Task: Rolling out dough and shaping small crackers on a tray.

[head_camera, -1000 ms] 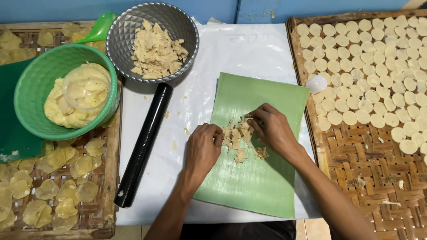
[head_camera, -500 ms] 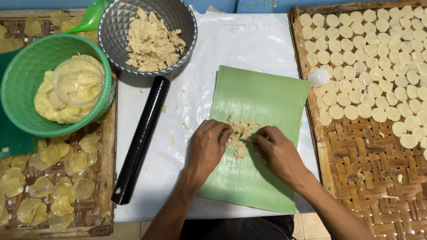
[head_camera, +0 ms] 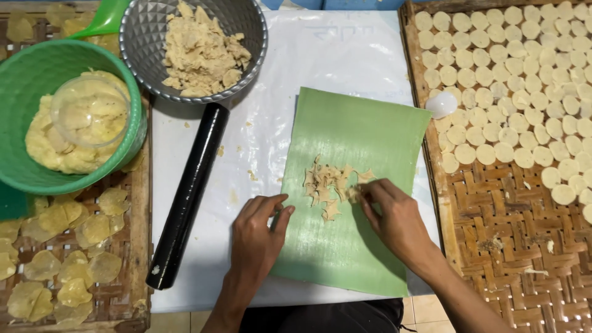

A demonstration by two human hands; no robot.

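Head view, looking down on a white sheet covering the work surface. Centre: a green banana-leaf piece carrying a small heap of thin dough scraps. The right hand, at about 4 o'clock from the heap, has its fingertips drawn narrow and pinched on the scraps at the heap's right edge. The left hand, at about 8 o'clock from the heap, rests on the leaf's left edge with fingers loosely together, holding nothing (thumb tip lies on the leaf).

At 9 o'clock from the leaf lies a black rolling pin, set diagonally. At 11 o'clock, a grey metal bowl of crumbly dough. Far left, a green plastic bowl of dough with a clear cup inside. At 3 o'clock, a woven bamboo tray bearing rows of round dough discs.
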